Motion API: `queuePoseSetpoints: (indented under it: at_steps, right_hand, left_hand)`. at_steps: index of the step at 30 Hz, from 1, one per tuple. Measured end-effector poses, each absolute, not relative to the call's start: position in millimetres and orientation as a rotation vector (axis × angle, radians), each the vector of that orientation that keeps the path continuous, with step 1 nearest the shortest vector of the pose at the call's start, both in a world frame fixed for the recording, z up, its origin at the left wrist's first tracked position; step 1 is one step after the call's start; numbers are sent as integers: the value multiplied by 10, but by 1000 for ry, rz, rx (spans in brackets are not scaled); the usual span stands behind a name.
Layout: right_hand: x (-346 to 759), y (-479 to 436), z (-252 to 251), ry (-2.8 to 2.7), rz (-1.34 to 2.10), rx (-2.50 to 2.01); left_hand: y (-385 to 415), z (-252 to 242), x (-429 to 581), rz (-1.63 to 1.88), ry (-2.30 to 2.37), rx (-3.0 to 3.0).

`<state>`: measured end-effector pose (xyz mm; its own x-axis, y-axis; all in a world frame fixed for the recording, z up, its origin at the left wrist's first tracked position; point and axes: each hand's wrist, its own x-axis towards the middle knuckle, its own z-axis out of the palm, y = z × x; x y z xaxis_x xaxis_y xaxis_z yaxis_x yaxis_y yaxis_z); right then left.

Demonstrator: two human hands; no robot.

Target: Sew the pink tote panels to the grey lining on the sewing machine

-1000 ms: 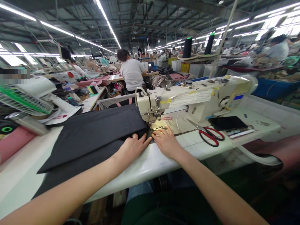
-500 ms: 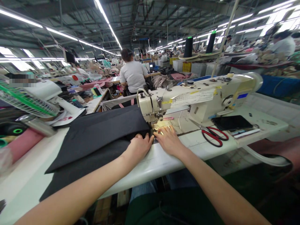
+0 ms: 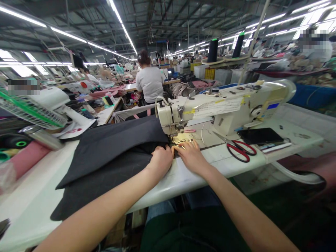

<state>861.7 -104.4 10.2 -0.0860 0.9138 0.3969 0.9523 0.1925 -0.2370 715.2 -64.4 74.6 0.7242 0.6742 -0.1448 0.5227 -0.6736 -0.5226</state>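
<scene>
Black fabric (image 3: pixel 112 147) lies folded in layers over the left of the table, its right edge running up to the needle area of a cream sewing machine (image 3: pixel 199 108). My left hand (image 3: pixel 162 159) is closed on that edge, fingertips just in front of the presser foot. Beside it, almost touching, my right hand (image 3: pixel 190 154) lies over the metal plate at the needle with its fingers bent forward. Its fingertips are near the fabric edge, and what they touch is partly hidden.
Red-handled scissors (image 3: pixel 241 150) and a black phone (image 3: pixel 260 135) lie right of my right hand. A white fan with a green ring (image 3: pixel 31 108), a steel flask (image 3: pixel 39 134) and a pink roll (image 3: pixel 28 157) stand at left. A person (image 3: pixel 149 82) sits beyond the machine.
The black fabric has shifted slightly right and away from me toward the needle, its upper layer bulging more. My left hand has moved a little right with it; my right hand has hardly moved.
</scene>
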Motion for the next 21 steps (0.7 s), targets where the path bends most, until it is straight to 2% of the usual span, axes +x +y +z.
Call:
queuePoseSetpoints:
  at_steps: [14,21]
  right_hand:
    - [8580,-1023,100,-1895,-119,-1747]
    - [8173,-1072,364,-1517,-60,-1308]
  left_hand:
    - [-627,665,7243,334,-1050,-2480]
    - [-660,496,7139,114,-1070,-2532]
